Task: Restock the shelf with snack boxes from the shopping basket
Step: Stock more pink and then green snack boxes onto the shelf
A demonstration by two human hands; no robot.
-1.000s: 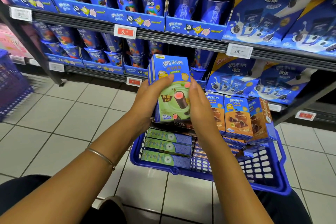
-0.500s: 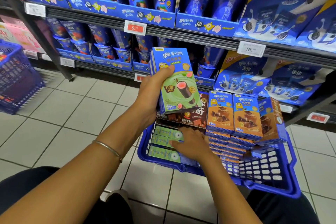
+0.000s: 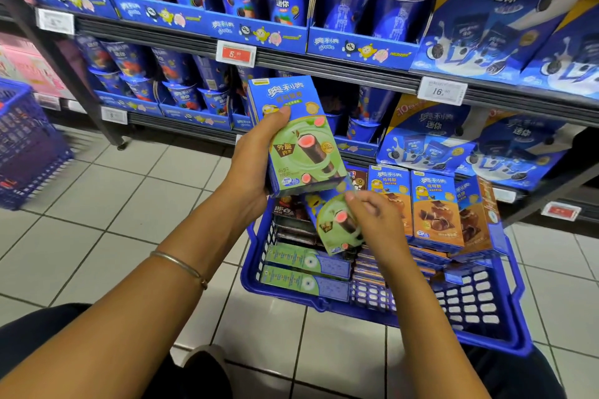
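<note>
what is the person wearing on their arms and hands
Very little. Both forearms are bare, with no sleeves in view, and neither the left hand nor the right hand has a glove, and no watch or ring shows. The only item is a thin, plain metal bangle around the left wrist.

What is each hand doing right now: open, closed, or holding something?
Left hand: holds a green snack box, raised.
Right hand: pinches a second green box over the basket.
</note>
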